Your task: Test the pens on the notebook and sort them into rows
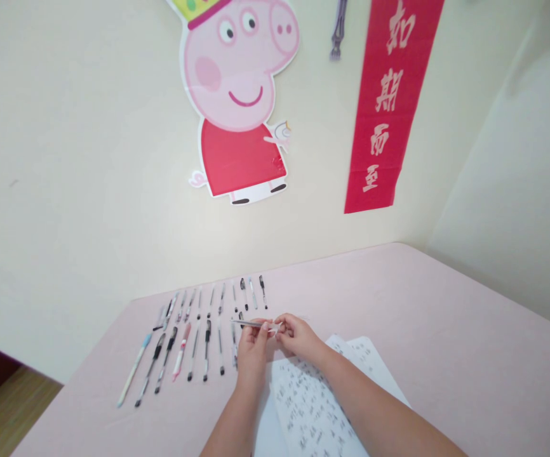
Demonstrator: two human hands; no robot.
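My left hand (253, 349) is closed around a slim grey pen (243, 322), whose tip points left. Close beside it, my right hand (297, 336) pinches at the pen's other end, where a small whitish, see-through piece (275, 327) shows between the fingers. Whether that piece belongs to the pen I cannot tell. Both hands are above the table, just beyond sheets of paper (303, 406) covered in handwriting. Left of my hands lies a front row of pens, among them a pink pen (181, 352) and a black-gripped pen (207, 349). My left hand partly hides the row's right end.
A back row of pens and thin refills, including a black-and-clear pen (263, 292), lies near the wall. A pale blue and cream pen (134, 371) is leftmost. The pink table (446, 355) meets the wall behind, with a pig cutout (246, 158) and red banner (384, 127) on it.
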